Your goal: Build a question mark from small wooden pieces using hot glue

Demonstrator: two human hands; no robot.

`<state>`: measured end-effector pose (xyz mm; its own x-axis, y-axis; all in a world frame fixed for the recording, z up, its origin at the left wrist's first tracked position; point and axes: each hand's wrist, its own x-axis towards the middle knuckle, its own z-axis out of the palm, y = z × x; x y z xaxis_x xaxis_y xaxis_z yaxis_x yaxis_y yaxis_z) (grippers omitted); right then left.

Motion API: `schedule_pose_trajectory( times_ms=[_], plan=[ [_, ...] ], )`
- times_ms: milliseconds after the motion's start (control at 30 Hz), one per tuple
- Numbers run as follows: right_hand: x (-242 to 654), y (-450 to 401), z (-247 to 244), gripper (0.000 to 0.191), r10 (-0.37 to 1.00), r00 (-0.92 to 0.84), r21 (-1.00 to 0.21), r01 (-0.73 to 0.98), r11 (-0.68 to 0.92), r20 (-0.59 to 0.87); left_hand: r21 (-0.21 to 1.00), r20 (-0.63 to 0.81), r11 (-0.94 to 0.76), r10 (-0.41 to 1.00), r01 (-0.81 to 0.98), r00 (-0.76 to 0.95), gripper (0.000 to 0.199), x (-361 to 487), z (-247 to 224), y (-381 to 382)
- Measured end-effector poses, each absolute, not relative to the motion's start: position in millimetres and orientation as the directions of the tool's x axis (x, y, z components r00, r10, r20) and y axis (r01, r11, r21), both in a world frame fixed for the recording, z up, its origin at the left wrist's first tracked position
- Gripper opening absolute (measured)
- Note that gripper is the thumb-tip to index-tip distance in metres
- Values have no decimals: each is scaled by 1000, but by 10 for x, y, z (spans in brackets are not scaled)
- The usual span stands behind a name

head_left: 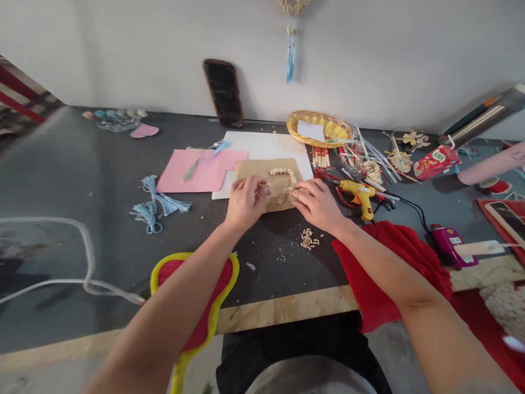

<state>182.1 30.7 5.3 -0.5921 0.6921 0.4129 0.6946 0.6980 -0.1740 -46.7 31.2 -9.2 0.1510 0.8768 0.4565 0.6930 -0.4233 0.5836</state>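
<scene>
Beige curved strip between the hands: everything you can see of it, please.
The beige curved strip is made of many small, pale, chunky pieces packed in a row, wood-like in look. It bends like a hook, open toward the left, and lies on a brown sheet. The right hand has its fingertips at the strip's right side, seemingly touching it. The left hand is just left of it; contact there is unclear. How the pieces are joined can't be made out.

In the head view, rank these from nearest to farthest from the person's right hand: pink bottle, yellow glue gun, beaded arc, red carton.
From the right hand:
1. Beaded arc, at its left.
2. Yellow glue gun, to its right.
3. Red carton, farther right.
4. Pink bottle, rightmost of these.
</scene>
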Motion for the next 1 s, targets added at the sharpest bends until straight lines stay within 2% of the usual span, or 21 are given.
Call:
schedule_pose_trajectory(
  times_ms=[233,400,600,733,1000],
  plan=[
    [1544,393,201,19,644,-709,-20,668,744,288,666,390,-328,919,670,62,12,-502,-79,317],
    [1502,434,233,19,597,-763,50,625,779,248,661,402,-327,914,675,50,11,-499,-70,315],
    [1531,443,182,19,567,-781,101,607,789,264,630,432,-361,899,687,76,13,-492,-65,331],
    [1553,441,168,19,549,-777,60,592,804,309,623,446,-374,892,687,81,13,-490,-59,328],
    [1795,248,205,15,560,-748,-136,552,823,356,631,435,-341,899,697,46,14,-496,-60,331]
  ],
)
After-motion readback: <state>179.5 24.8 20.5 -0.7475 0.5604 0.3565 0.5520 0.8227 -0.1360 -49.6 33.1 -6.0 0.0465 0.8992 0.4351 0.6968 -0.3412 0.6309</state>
